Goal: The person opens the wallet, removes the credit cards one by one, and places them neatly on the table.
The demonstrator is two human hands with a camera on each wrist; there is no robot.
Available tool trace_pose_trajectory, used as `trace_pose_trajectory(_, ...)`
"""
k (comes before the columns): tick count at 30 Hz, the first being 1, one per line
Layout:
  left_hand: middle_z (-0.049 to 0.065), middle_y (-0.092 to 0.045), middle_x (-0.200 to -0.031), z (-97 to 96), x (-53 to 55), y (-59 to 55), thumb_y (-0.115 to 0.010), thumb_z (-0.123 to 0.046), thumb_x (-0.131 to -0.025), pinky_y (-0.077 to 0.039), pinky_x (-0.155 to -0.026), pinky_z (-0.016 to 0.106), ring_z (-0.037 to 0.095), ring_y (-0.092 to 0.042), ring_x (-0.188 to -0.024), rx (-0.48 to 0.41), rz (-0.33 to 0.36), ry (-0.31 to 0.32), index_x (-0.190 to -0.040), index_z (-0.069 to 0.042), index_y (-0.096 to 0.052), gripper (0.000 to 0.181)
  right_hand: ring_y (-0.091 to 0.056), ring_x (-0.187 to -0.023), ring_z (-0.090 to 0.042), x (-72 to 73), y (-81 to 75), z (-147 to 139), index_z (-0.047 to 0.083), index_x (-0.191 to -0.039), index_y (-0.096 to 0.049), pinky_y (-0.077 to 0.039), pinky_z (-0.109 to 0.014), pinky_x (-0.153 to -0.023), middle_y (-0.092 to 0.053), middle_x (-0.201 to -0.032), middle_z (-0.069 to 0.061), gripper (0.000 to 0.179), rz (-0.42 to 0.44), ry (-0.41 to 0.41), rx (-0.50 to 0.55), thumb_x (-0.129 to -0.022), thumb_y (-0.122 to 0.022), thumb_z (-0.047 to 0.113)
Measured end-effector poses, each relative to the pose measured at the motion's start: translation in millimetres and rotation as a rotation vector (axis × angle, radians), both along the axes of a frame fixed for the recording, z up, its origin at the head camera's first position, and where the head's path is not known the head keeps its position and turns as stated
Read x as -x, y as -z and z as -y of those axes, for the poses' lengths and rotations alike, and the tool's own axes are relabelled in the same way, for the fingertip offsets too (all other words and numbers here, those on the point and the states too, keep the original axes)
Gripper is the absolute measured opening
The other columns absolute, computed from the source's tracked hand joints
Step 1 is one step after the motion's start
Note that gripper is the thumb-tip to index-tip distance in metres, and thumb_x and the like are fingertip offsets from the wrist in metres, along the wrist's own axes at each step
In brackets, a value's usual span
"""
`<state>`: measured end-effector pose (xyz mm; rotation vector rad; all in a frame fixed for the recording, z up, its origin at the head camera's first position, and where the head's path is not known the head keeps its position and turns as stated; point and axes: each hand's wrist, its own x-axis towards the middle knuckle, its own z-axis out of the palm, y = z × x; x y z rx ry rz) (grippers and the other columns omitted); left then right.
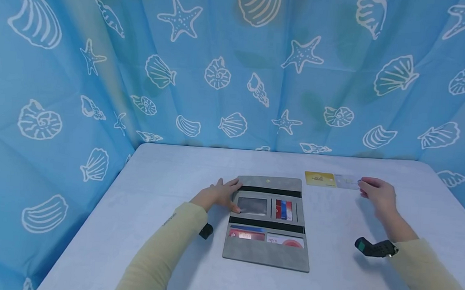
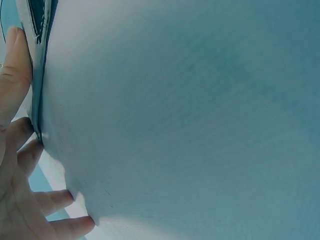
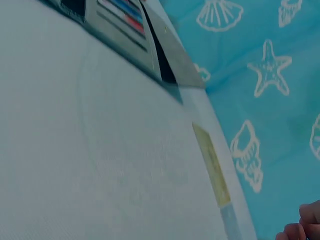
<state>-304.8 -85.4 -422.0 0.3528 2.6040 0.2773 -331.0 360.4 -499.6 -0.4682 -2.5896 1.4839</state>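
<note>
A grey wallet lies unfolded flat on the table in the head view, several cards showing in its slots. My left hand rests at its left edge, thumb on the wallet and fingers spread. The left wrist view shows that thumb along the wallet's edge. Farther right, my right hand pinches the right end of a pale, translucent-looking card; its fingers hide that end. A gold card lies end to end with the pale card, to its left.
The table has a white cloth. A blue curtain with white shells and starfish hangs behind its back edge and along the left side. A clear window pocket is in the wallet's middle panel. Black devices are strapped at both wrists.
</note>
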Motion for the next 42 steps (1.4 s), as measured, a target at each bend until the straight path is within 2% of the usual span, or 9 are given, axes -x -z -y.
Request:
trace_pose_trajectory(8, -0.009, -0.006, -0.154, -0.9, 0.2, -1.1, -0.069, -0.046, -0.076, -0.010, -0.110, 0.054, 0.032, 0.002, -0.141, 0.007, -0.002, 0.004, -0.147, -0.028, -0.018, 0.089, -0.055, -0.098, -0.022, -5.1, 0.3, 20.6, 0.005, -0.132, -0.044, -0.050, -0.014, -0.069, -0.048, -0.126, -0.018, 0.073, -0.028, -0.081, -0.035, -0.085, -0.045, 0.060)
trace_pose_trajectory(14, -0.009, -0.006, -0.154, -1.6, -0.7, -2.6, -0.070, -0.046, -0.076, -0.010, -0.111, 0.054, 0.032, 0.002, -0.141, 0.007, 0.004, -0.006, -0.147, -0.029, -0.018, 0.090, -0.055, -0.090, -0.025, -14.2, 0.1, 45.3, 0.005, -0.129, -0.049, -0.051, -0.027, -0.069, -0.055, -0.110, -0.015, 0.062, -0.093, -0.162, -0.246, -0.089, -0.047, 0.053)
trace_pose_trajectory(17, -0.009, -0.006, -0.154, -1.6, -0.9, -2.7, -0.069, -0.047, -0.076, -0.010, -0.111, 0.054, 0.032, 0.002, -0.141, 0.009, 0.005, -0.004, -0.147, -0.029, -0.018, 0.090, -0.053, -0.084, -0.024, -18.5, 1.5, 60.4, 0.004, -0.126, -0.053, -0.049, -0.029, -0.066, -0.057, -0.100, -0.013, 0.054, -0.163, -0.204, -0.331, -0.090, -0.053, 0.044)
trace_pose_trajectory(20, -0.009, -0.006, -0.154, -1.2, -1.2, -3.3, -0.070, -0.047, -0.076, -0.011, -0.110, 0.054, 0.032, 0.002, -0.141, 0.006, 0.005, -0.005, -0.147, -0.029, -0.019, 0.090, -0.051, -0.081, -0.022, -23.4, 0.3, 76.8, 0.004, -0.123, -0.055, -0.048, -0.027, -0.066, -0.057, -0.093, -0.010, 0.046, -0.192, -0.246, -0.358, -0.089, -0.058, 0.035)
trace_pose_trajectory(23, -0.009, -0.006, -0.154, -0.7, -1.1, -3.2, -0.070, -0.046, -0.076, -0.010, -0.110, 0.055, 0.032, 0.002, -0.141, 0.003, 0.006, -0.006, -0.147, -0.028, -0.019, 0.090, -0.051, -0.080, -0.021, -33.3, -8.8, 96.3, 0.003, -0.120, -0.057, -0.047, -0.021, -0.064, -0.057, -0.090, -0.009, 0.043, -0.165, -0.302, -0.361, -0.089, -0.060, 0.032)
trace_pose_trajectory(28, -0.008, -0.006, -0.155, -0.2, 0.1, -0.4, -0.070, -0.046, -0.075, -0.011, -0.109, 0.057, 0.033, 0.002, -0.141, -0.001, 0.001, -0.003, -0.147, -0.028, -0.019, 0.090, -0.051, -0.078, -0.023, -63.2, -50.6, 136.4, -0.007, -0.119, -0.055, -0.045, -0.023, -0.062, -0.057, -0.088, -0.014, 0.042, -0.063, -0.424, -0.304, -0.087, -0.062, 0.021)
trace_pose_trajectory(30, -0.008, -0.006, -0.155, -0.4, 0.5, 0.1, -0.070, -0.046, -0.075, -0.011, -0.109, 0.057, 0.033, 0.002, -0.141, -0.003, 0.000, -0.005, -0.147, -0.028, -0.019, 0.090, -0.050, -0.077, -0.023, -71.3, -62.8, 149.1, -0.010, -0.120, -0.053, -0.045, -0.026, -0.064, -0.057, -0.085, -0.014, 0.043, -0.022, -0.469, -0.281, -0.086, -0.063, 0.016)
trace_pose_trajectory(35, -0.007, -0.007, -0.155, -1.0, 0.2, 0.4, -0.070, -0.046, -0.075, -0.011, -0.109, 0.056, 0.033, 0.002, -0.141, 0.007, -0.006, 0.000, -0.147, -0.027, -0.019, 0.091, -0.050, -0.076, -0.019, -74.9, -63.5, 165.4, -0.010, -0.123, -0.050, -0.046, -0.025, -0.064, -0.055, -0.083, -0.009, 0.047, 0.042, -0.530, -0.271, -0.084, -0.064, 0.011)
trace_pose_trajectory(42, -0.007, -0.006, -0.155, -1.3, -2.4, -2.0, -0.070, -0.045, -0.075, -0.011, -0.110, 0.056, 0.033, 0.002, -0.141, 0.004, -0.003, -0.004, -0.147, -0.027, -0.019, 0.090, -0.050, -0.076, -0.017, -63.1, -58.5, 176.4, -0.009, -0.127, -0.047, -0.045, -0.025, -0.065, -0.054, -0.081, -0.006, 0.057, 0.080, -0.658, -0.313, -0.079, -0.070, 0.014)
